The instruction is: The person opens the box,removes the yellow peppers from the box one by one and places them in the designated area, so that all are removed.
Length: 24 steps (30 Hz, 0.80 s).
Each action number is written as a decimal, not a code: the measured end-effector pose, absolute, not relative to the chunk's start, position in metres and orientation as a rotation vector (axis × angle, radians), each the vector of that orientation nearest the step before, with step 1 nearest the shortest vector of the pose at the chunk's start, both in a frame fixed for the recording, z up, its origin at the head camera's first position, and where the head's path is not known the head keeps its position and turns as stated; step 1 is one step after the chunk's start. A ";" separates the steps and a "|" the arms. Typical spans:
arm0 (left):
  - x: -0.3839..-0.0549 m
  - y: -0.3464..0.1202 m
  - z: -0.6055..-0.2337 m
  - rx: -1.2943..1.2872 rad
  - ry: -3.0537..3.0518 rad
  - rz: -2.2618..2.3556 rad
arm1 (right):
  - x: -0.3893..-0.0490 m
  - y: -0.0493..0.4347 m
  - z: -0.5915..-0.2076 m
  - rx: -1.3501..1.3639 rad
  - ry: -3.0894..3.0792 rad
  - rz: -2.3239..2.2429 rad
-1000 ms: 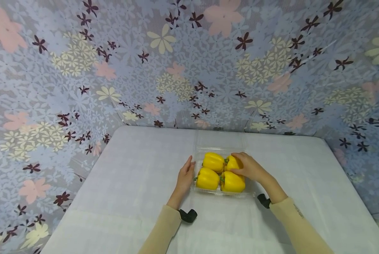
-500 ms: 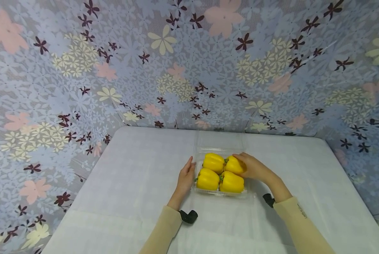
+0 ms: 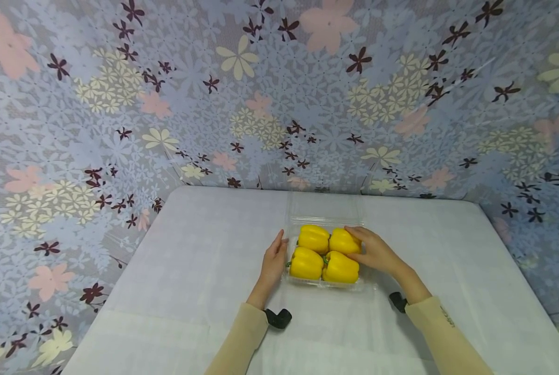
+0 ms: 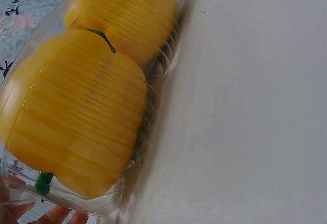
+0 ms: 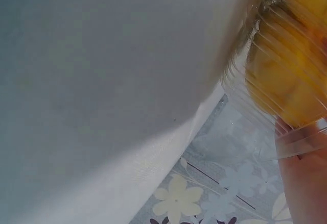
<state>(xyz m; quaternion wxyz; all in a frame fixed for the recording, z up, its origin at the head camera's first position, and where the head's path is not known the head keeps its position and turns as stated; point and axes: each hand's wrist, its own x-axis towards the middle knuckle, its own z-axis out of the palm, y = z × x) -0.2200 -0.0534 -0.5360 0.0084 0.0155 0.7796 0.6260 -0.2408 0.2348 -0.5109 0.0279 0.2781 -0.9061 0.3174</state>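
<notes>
Your right grip [image 3: 376, 251] pinched the far-right pepper [image 3: 343, 241], just left of it; your left grip [image 3: 274, 257], straight-fingered, lay along the clear container's [image 3: 324, 284] left wall.

Even light is filling the head view; the right wrist view is looking dim, shadow darkening the white cloth-covered table [image 5: 102, 81] beside the bare right hand [image 5: 307, 178], while glints are streaking the clear ribbed plastic box [image 5: 240, 89]

A white-covered table [image 3: 214, 250] bears an open clear plastic container [image 3: 325, 284].
</notes>
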 end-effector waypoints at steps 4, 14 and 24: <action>-0.220 -0.053 -0.536 0.046 2.435 1.960 | -0.240 0.234 -0.510 0.838 -2.795 1.003; -0.221 -0.053 -0.535 0.019 2.413 1.962 | -0.231 0.233 -0.500 0.813 -2.763 1.000; -0.220 -0.052 -0.535 0.011 2.419 1.964 | -0.226 0.243 -0.488 0.693 -2.675 1.110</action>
